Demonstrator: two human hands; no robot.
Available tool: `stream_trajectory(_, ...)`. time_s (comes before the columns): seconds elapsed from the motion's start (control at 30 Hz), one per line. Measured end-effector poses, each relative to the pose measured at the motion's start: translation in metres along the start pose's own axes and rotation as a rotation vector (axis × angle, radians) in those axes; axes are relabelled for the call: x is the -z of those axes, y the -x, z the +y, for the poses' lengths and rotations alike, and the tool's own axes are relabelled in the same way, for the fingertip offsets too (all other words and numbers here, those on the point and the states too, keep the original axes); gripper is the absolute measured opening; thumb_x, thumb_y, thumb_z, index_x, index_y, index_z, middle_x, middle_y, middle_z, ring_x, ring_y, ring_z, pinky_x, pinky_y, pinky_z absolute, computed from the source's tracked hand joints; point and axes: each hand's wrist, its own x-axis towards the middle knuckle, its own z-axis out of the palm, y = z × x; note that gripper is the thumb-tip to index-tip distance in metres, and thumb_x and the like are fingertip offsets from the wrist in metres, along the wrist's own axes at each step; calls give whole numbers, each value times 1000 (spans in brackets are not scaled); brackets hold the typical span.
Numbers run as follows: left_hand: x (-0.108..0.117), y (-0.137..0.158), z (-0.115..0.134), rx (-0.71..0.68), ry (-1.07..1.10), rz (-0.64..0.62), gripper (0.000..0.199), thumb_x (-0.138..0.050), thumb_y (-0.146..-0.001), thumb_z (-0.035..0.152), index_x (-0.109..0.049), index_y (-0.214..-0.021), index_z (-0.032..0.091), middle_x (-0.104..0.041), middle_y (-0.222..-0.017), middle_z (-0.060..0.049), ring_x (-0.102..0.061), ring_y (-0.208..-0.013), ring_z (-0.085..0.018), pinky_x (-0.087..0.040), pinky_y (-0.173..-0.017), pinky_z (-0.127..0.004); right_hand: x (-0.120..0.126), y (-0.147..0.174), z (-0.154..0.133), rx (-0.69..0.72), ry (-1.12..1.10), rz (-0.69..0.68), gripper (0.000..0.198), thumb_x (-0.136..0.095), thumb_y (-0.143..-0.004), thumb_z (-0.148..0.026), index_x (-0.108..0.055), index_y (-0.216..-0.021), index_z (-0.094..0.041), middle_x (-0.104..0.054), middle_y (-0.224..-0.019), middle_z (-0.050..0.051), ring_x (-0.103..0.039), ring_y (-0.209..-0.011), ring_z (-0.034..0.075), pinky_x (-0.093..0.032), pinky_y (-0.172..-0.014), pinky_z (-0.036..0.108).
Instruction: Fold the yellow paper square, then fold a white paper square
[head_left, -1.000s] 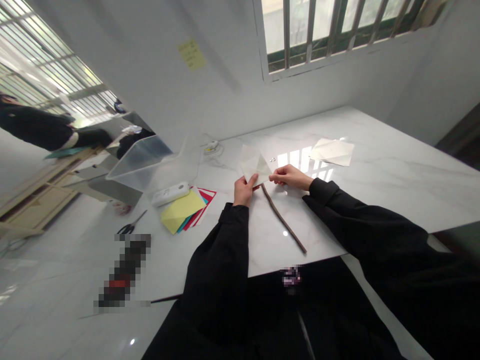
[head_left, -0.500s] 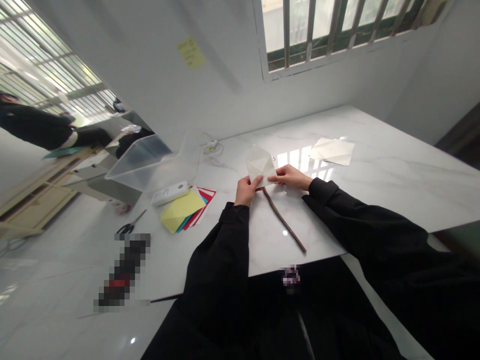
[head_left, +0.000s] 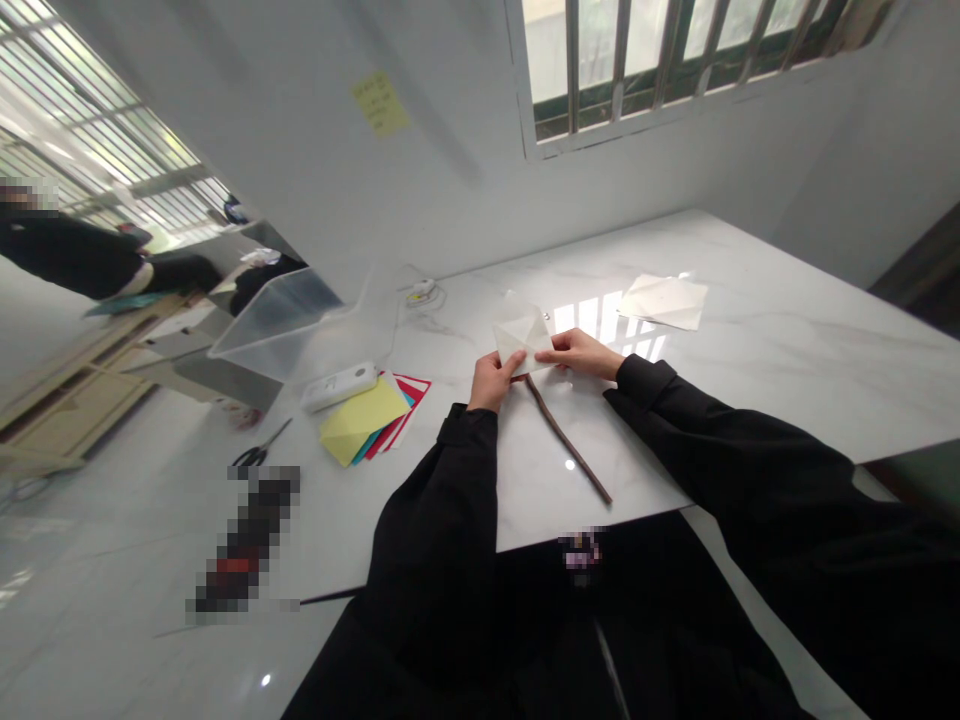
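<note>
A small cream paper envelope (head_left: 525,335) with crossing fold lines is held up between both hands above the table. My left hand (head_left: 493,382) pinches its lower left part, thumb on the near face. At the lower right edge, my right hand (head_left: 583,354) grips it with the thumb in front. The fingers behind the paper are hidden. A thin brown stick (head_left: 568,440) lies on the table below the hands, its far end passing under the envelope. To the right rest several cream paper sheets or envelopes (head_left: 664,302).
On the left lie fanned coloured envelopes (head_left: 366,418), a white power strip (head_left: 341,386) and black-handled scissors (head_left: 259,448). A clear plastic bin (head_left: 281,325) stands behind them. A yellow note (head_left: 380,103) is on the wall. Another person (head_left: 67,250) is at the far left.
The envelope's upper flap appears tilted slightly further back. Both hands keep the same grip and place.
</note>
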Motion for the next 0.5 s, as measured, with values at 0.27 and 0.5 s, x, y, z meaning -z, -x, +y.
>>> stream_trajectory(0.27,1,0,0,0,-4,-52,56,-88,-63,59,-76,-89,10,-75,-82,-9,-66,-71,-18,-58,-68,-32,0,0,-1,-10,53,53,56,-74,-73,-68,-68,-72,-12,-54,-60,0,-44,-57,11,-30,-54,27)
stream_trajectory(0.5,4,-6,-7,-9,-7,-2,53,-82,-69,64,-75,-81,13,-70,-71,-4,-60,-63,-15,-51,-60,-27,0,-1,4,-41,3,55,56,-77,-73,-66,-74,-82,-10,-63,-67,4,-48,-59,12,-35,-55,26)
